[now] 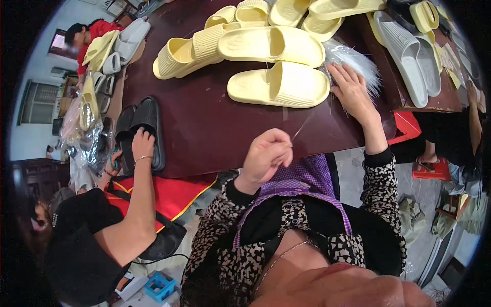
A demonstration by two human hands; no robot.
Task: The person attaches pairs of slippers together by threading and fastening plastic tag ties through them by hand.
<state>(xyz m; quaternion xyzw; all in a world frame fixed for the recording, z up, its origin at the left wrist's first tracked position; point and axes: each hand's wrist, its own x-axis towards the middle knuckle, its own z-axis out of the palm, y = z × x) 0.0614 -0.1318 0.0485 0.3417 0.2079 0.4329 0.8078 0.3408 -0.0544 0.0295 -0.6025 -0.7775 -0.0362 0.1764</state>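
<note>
My left hand (268, 156) is closed in a pinch above the table's near edge. A thin, pale strand (303, 129) sticks up from its fingertips. My right hand (354, 94) lies with fingers stretched out on the near end of a bundle of fine clear plastic strands (355, 60). Just left of those fingers rests a pale yellow slide slipper (302, 84), sole down, its open toe toward me on the right. Behind it lies another yellow slipper (273, 43), beside a tilted yellow pair (192, 51).
More yellow slippers (286, 11) cover the dark red table's (204, 117) far side. Grey slippers (404, 53) lie right. At left, a co-worker's hand (143, 143) touches black slippers (148, 120); the other holds something green-handled (114, 158). A red stool (406, 127) stands right.
</note>
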